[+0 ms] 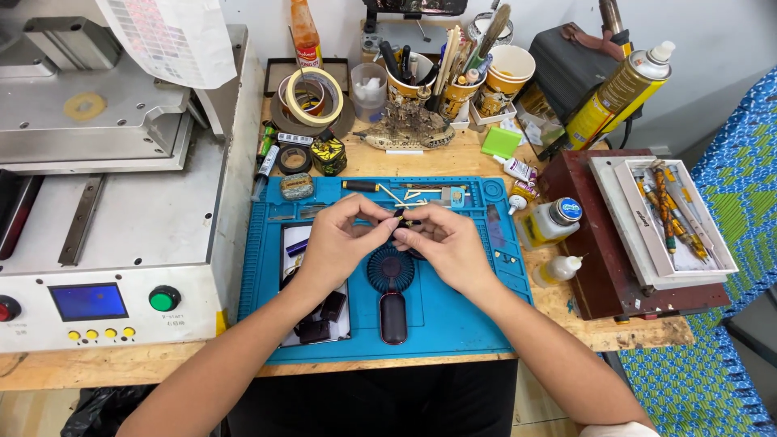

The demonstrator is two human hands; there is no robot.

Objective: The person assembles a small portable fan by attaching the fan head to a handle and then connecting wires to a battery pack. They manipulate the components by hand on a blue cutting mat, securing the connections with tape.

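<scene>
My left hand [338,241] and my right hand [443,243] meet over the blue work mat [453,311], fingertips pinching a small dark part [398,216] between them. What the part is cannot be made out. Just below the hands lies a small dark handheld fan [392,279] with a round grille and a black handle. A tray of dark small parts [324,311] sits under my left wrist.
A grey machine [113,202] with a screen and a green button fills the left. Tape rolls [312,97], cups of tools [453,77], a spray can [619,93], glue bottles [550,222] and a white tray of tools [672,218] crowd the wooden bench.
</scene>
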